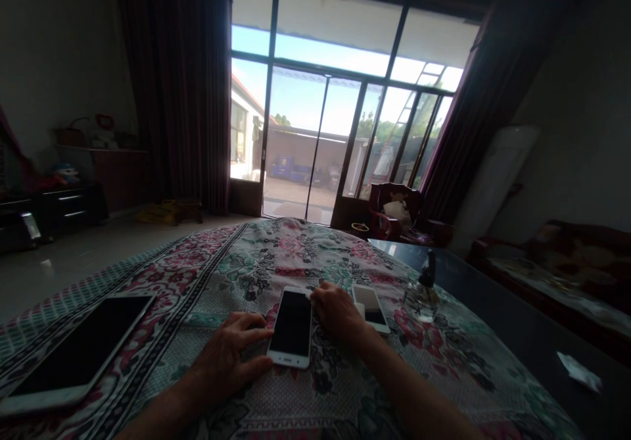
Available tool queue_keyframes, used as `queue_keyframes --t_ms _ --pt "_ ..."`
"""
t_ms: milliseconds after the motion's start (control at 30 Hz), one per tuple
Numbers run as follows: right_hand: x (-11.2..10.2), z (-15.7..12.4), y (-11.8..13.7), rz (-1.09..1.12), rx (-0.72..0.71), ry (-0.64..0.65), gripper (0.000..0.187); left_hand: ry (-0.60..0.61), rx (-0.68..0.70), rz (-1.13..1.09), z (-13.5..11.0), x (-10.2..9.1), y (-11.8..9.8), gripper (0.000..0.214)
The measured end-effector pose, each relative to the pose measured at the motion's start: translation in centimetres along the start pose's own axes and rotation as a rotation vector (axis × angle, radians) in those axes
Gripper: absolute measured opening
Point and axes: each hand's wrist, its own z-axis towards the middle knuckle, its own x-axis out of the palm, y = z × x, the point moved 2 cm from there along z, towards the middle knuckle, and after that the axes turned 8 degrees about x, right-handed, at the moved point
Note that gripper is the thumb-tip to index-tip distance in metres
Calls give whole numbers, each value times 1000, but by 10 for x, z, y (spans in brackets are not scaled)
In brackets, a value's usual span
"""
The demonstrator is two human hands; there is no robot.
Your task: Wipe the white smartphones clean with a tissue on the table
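A white phone [291, 327] with a dark screen lies face up on the flowered tablecloth [256, 262]. My left hand [229, 354] rests flat beside its left edge, fingers spread and touching the phone's side. My right hand [336, 310] sits at the phone's upper right corner, fingers curled and pinched on something small and white that I cannot make out. A second white phone [371, 308] lies just right of that hand.
A large white tablet [79, 354] lies at the near left of the table. A small glass bottle [424, 289] stands to the right near the cloth's edge. A dark glass table [517, 335] with a scrap of paper [579, 371] adjoins on the right.
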Motion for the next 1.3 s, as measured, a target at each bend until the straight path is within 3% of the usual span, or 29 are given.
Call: queue_keyframes --t_ms 167,467,833,1033,1300 --pt "-10 -17 10 -4 -104 37 31 19 -4 -1 1 -1 -1 36" --pt "-32 -32 36 -107 -148 245 20 5 10 -3 1 -2 -3 36" --pt "1 9 3 -56 28 -43 27 19 2 10 2 -5 -8 34" --pt "1 9 5 -62 -16 13 26 22 2 15 2 -4 -6 35" --pt "-6 -16 22 -98 -131 77 24 -3 11 6 1 -1 -1 36"
